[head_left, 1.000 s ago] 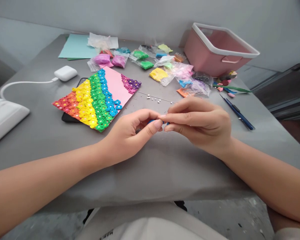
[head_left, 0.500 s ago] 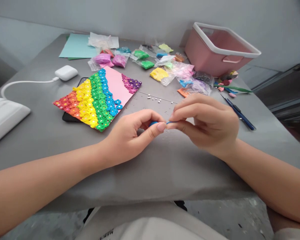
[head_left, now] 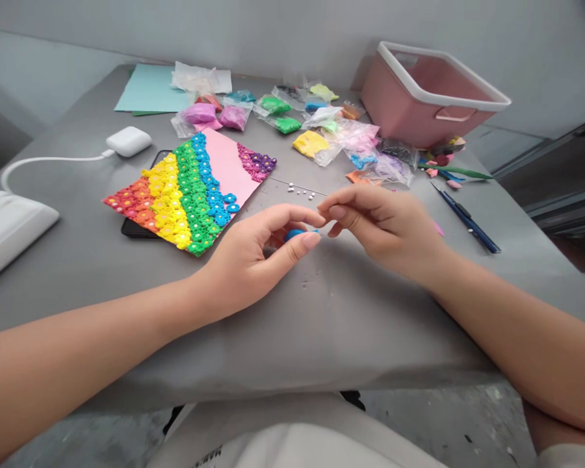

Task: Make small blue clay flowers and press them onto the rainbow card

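Note:
In my left hand point(head_left: 258, 253) a lump of blue modelling clay point(head_left: 294, 234) is held between thumb and curled fingers, its tip poking out past the thumb. My right hand point(head_left: 390, 231) is closed in a pinch at the left hand's fingertips; whatever lies between its thumb and fingers is too small to make out. Beyond the left hand lies a pink card point(head_left: 220, 159) bearing bands of small clay flowers in red, orange, yellow, green, blue and purple. Several tiny white balls point(head_left: 299, 191) sit on the table beyond the hands, beside a thin rod.
Bags of coloured clay point(head_left: 311, 143) spread across the back, near a pink bin point(head_left: 394, 97) with a white rim. A blue pen-like tool point(head_left: 468, 218) lies at right. At left are a white earbud case point(head_left: 129, 141) on a cable, a white device point(head_left: 14, 227) and light-blue sheets point(head_left: 151, 91).
My right hand has turned, its fingers now pointing at the left fingertips. The thin blue strand between the hands no longer shows; more of the clay in my left hand is visible.

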`<state>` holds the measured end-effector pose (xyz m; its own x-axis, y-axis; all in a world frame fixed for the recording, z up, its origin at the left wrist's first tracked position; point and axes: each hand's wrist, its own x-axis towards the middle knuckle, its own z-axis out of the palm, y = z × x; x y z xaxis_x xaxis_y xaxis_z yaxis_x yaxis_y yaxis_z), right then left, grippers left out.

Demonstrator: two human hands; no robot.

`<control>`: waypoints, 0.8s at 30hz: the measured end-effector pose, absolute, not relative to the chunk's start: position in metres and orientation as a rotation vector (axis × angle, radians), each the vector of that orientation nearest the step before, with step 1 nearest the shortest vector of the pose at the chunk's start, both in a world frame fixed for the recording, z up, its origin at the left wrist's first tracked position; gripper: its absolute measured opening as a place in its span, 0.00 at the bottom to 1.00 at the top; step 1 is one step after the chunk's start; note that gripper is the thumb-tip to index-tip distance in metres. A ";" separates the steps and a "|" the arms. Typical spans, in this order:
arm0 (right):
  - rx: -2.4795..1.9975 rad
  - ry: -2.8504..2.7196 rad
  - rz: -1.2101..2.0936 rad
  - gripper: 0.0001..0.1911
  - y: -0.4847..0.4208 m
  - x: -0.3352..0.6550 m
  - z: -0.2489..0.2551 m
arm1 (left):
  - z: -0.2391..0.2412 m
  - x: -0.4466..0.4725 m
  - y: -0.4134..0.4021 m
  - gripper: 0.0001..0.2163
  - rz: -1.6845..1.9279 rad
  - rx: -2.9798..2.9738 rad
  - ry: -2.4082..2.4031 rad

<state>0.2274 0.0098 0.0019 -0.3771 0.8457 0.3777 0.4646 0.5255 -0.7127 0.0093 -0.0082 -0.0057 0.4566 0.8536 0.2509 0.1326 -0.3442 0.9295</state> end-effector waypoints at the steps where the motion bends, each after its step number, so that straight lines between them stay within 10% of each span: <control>1: -1.072 -2.017 0.688 0.08 0.010 0.227 0.003 | -0.004 0.009 -0.008 0.12 0.962 1.793 0.858; 24: -1.230 -2.135 0.608 0.07 0.016 0.235 0.000 | -0.015 0.004 -0.006 0.14 0.970 1.986 0.930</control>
